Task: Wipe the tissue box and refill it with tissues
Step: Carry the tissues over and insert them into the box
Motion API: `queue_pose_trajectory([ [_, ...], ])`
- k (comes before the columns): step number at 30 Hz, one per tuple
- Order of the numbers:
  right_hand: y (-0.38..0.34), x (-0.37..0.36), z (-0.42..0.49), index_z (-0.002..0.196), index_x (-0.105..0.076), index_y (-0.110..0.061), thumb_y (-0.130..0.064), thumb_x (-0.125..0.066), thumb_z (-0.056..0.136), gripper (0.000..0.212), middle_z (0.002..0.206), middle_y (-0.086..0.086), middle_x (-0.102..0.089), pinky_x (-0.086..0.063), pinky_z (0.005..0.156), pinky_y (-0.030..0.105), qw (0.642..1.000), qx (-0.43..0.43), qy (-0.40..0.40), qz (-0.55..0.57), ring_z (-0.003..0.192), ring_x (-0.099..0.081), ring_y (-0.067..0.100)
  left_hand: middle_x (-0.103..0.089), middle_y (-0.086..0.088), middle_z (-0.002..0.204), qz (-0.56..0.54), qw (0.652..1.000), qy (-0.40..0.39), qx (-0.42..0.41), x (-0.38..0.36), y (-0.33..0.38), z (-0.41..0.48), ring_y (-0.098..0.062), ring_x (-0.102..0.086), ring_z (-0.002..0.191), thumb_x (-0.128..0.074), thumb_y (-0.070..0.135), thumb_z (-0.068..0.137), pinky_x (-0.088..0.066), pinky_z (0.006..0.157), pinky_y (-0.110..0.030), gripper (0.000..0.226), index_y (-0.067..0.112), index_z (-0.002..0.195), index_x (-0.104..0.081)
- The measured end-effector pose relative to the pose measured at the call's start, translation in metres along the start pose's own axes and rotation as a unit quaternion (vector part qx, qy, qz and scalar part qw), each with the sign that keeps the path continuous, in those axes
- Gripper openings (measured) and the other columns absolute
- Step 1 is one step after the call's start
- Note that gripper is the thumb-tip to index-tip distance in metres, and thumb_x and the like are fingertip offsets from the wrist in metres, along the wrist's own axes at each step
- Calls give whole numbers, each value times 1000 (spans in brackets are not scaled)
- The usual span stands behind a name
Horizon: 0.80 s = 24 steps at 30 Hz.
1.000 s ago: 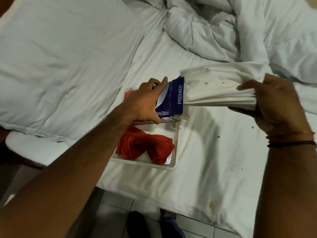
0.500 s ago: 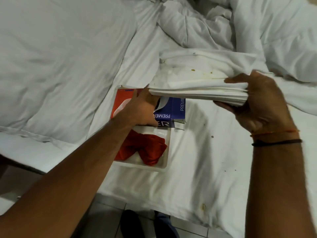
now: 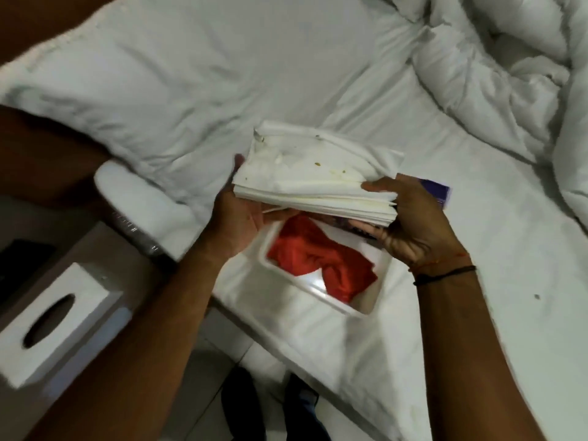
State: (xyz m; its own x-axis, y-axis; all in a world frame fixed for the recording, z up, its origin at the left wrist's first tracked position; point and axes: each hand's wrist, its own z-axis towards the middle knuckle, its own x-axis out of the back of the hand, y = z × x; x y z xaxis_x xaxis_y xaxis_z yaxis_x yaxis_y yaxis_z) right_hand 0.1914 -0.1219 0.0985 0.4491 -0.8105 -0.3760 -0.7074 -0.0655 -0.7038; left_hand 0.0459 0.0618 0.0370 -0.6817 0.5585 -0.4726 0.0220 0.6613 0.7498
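A thick stack of white tissues (image 3: 318, 173), speckled with small brown crumbs on top, is held level over the bed. My left hand (image 3: 238, 218) supports its left end from beneath. My right hand (image 3: 413, 224) grips its right end, thumb on top. The blue cardboard tissue pack (image 3: 437, 190) lies on the sheet behind my right hand, mostly hidden. A white tissue box (image 3: 54, 319) with a dark oval slot stands at lower left on a brown bedside surface, away from both hands.
Under the stack, a white tray (image 3: 286, 281) on the bed holds a crumpled red cloth (image 3: 318, 256). A large pillow (image 3: 175, 74) lies at upper left and a rumpled duvet (image 3: 509, 74) at upper right. Tiled floor and dark shoes (image 3: 241, 409) show below the bed edge.
My left hand let go of the blue pack and moved under the stack's left end. The stack is fully out of the pack. The view swung left, revealing the white tissue box.
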Motion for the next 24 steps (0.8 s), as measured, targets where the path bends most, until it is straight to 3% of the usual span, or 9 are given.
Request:
queue_pose_trajectory([
  [2, 23, -35, 7, 104, -68, -6, 3, -57, 92, 19, 92, 15, -75, -65, 60, 42, 998, -9, -39, -40, 74, -75, 28, -71, -10, 129, -54, 999, -2, 5, 44, 17, -30, -31, -70, 115, -22, 74, 96, -62, 80, -49, 77, 24, 117, -77],
  [4, 53, -72, 11, 103, -69, -5, 7, -56, 91, 21, 93, 17, -75, -64, 58, 42, 994, -18, -71, -80, 75, -75, 30, -69, -11, 131, -52, 998, 36, -19, 90, 27, -63, -32, -69, 114, -50, 79, 84, -62, 72, -47, 74, 21, 124, -72],
  [6, 88, -107, 12, 108, -69, -4, 7, -56, 90, 25, 101, 21, -75, -64, 62, 44, 987, -36, -104, -120, 83, -75, 33, -73, -8, 122, -23, 996, 81, -28, 135, 30, -91, -30, -71, 107, -84, 51, 70, -63, 61, -43, 63, 18, 121, -69],
  [8, 127, -140, 12, 120, -67, -7, 6, -57, 87, 36, 114, 22, -73, -62, 69, 49, 978, -51, -131, -154, 94, -73, 37, -77, -3, 110, 16, 991, 127, -50, 178, 33, -123, -26, -73, 100, -79, 20, 75, -63, 59, -42, 40, 17, 114, -69],
  [11, 181, -184, 3, 124, -69, -8, -10, -69, 89, 35, 120, 16, -74, -61, 79, 55, 961, -87, -166, -205, 103, -72, 38, -79, 5, 94, 27, 981, 187, -51, 228, 34, -171, -16, -76, 87, -70, 1, 87, -64, 59, -42, 24, 16, 106, -69],
  [14, 232, -221, -7, 118, -73, -6, -23, -80, 84, 39, 114, 21, -75, -60, 78, 59, 946, -94, -161, -265, 99, -74, 40, -79, 7, 98, 35, 974, 221, -42, 277, 20, -210, -15, -75, 92, -75, 8, 80, -65, 68, -48, 33, 19, 110, -67],
  [16, 256, -237, -10, 116, -73, -5, -12, -81, 83, 35, 109, 19, -77, -62, 74, 56, 937, -86, -165, -295, 97, -75, 39, -77, 3, 108, 26, 970, 241, -26, 302, 4, -228, -21, -73, 101, -75, 9, 82, -63, 78, -54, 35, 21, 113, -66],
  [20, 293, -257, -4, 117, -71, -7, 6, -75, 83, 37, 107, 13, -79, -65, 71, 47, 908, -112, -200, -350, 95, -76, 31, -75, -3, 119, -33, 959, 280, -23, 341, -37, -252, -26, -73, 107, -73, 15, 77, -62, 79, -54, 48, 19, 124, -65],
  [24, 335, -260, 17, 121, -70, -5, 8, -75, 82, 41, 110, 13, -78, -65, 72, 38, 870, -143, -235, -409, 100, -75, 30, -77, -2, 114, -69, 941, 331, -3, 369, -83, -265, -28, -72, 110, -69, 2, 89, -61, 82, -46, 33, 19, 117, -69],
])
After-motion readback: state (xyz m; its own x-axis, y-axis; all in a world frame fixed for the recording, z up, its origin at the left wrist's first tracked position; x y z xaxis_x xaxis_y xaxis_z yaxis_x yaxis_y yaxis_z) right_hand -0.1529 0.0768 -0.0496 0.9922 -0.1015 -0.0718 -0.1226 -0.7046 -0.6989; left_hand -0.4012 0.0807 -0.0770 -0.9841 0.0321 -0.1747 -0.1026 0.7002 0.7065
